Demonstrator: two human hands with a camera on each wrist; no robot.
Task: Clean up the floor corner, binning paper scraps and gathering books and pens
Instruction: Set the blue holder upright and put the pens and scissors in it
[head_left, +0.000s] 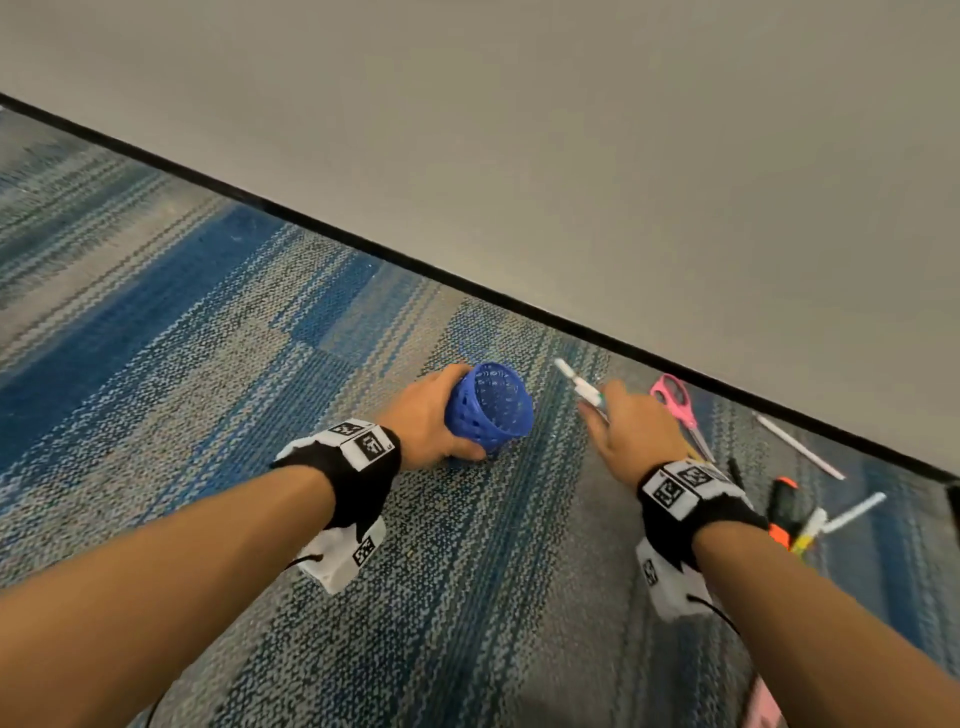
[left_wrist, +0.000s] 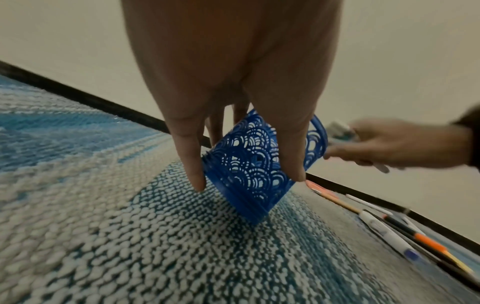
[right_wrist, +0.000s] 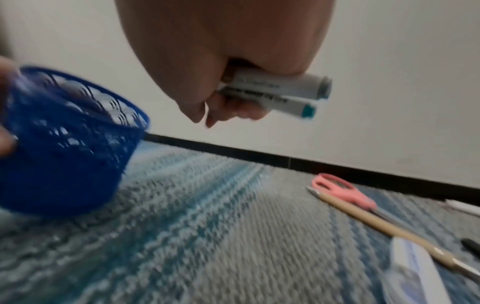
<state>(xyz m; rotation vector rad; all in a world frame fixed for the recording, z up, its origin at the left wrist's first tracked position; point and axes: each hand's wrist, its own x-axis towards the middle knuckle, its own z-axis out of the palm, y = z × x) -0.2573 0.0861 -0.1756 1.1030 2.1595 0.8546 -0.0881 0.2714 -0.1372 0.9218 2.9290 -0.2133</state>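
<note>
Pens going into the blue cup

From the head view, the left hand (head_left: 431, 415) has its grip wrapped around a blue plastic cup with lacy holes (head_left: 491, 405), tipped toward the right hand (head_left: 636, 434), which holds two white marker pens (head_left: 579, 384) just beside the cup's mouth; pink-handled scissors (head_left: 678, 402) and more loose pens (head_left: 800, 452) lie on the blue and grey carpet floor (head_left: 208, 338) by the wall. From the left wrist view, the cup's bottom edge touches the carpet, fingers (left_wrist: 191, 162) on both sides. From the right wrist view, the markers are clenched tight in the grip. Best to keep the cup steady and tipped, point the markers at the mouth, then let go gently.
</note>
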